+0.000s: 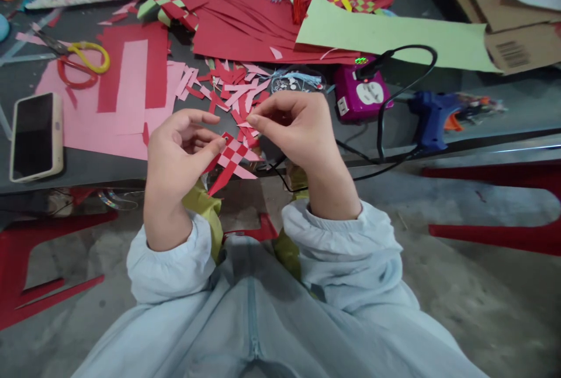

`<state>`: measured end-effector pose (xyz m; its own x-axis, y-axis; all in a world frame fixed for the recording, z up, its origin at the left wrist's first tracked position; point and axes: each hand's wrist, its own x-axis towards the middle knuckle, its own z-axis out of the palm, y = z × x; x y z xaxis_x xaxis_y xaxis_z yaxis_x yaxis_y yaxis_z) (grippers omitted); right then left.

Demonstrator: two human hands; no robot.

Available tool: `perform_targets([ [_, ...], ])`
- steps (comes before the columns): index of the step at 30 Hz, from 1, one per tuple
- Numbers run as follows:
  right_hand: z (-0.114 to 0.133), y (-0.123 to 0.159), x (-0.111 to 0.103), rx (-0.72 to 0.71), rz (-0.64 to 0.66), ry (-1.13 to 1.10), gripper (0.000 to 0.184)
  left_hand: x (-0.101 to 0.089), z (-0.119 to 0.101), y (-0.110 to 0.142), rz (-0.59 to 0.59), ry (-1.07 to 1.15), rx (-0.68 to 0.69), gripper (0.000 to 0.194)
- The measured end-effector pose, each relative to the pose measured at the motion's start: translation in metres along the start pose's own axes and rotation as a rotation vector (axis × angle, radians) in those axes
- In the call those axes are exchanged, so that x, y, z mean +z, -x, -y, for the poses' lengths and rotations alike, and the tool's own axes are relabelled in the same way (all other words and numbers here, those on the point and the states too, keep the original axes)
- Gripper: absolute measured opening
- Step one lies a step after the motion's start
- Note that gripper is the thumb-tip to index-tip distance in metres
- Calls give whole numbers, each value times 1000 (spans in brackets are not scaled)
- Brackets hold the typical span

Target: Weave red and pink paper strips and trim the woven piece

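Observation:
My left hand (182, 150) pinches a small woven paper piece (232, 155) in a red and pink checked pattern, with loose strip ends sticking out at its lower edge. The thumb presses near a small dark spot at its top corner. Just to the right and slightly higher, my right hand (298, 124) is closed, with thumb and forefinger tips pressed together. Whatever sits between those tips is too small to make out. Behind both hands lies a heap of cut red and pink paper strips (236, 89).
Scissors (85, 65) lie on pink and red sheets at the left, near a phone (37, 135). A purple power adapter (362, 94) and a blue glue gun (432, 118) with black cables are at the right. Red paper (245, 16) and a green sheet (390, 36) lie behind.

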<state>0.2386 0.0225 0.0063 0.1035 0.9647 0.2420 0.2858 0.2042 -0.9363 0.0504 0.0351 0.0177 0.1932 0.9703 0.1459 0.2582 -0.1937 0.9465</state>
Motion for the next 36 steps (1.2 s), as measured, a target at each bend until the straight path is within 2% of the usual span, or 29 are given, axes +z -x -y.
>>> perform_targets([
  [3,3,2,-2,37,28,-37,10,-2,4,-2,-58,21,-24,26],
  [7,10,6,-7,78,150,-87,9,-2,11,-6,-215,137,-28,27],
  [9,13,8,-11,20,222,-28,10,-3,14,-9,-291,132,-16,26],
  [15,13,14,-16,-172,603,131,9,-10,23,-16,-426,33,94,28],
  [18,12,17,-14,-196,705,237,19,-11,24,-17,-466,56,113,32],
  [21,13,17,-12,-146,794,356,31,-10,24,-17,-464,134,105,41],
  [23,15,16,-13,-111,865,399,26,-9,23,-17,-452,187,96,43],
  [25,17,14,-13,-74,906,385,12,-8,22,-17,-427,230,79,42],
  [27,18,11,-14,-17,911,342,19,-7,21,-17,-417,284,58,40],
  [30,14,7,-14,43,844,289,44,-4,17,-18,-408,363,26,39],
  [31,12,6,-13,43,798,251,43,-3,16,-18,-405,383,16,39],
  [33,6,5,-11,34,673,138,24,-1,14,-18,-398,416,-5,39],
  [34,4,4,-10,32,588,77,21,-1,14,-18,-395,429,-15,39],
  [36,0,3,-7,58,425,1,28,1,14,-19,-388,449,-31,39],
])
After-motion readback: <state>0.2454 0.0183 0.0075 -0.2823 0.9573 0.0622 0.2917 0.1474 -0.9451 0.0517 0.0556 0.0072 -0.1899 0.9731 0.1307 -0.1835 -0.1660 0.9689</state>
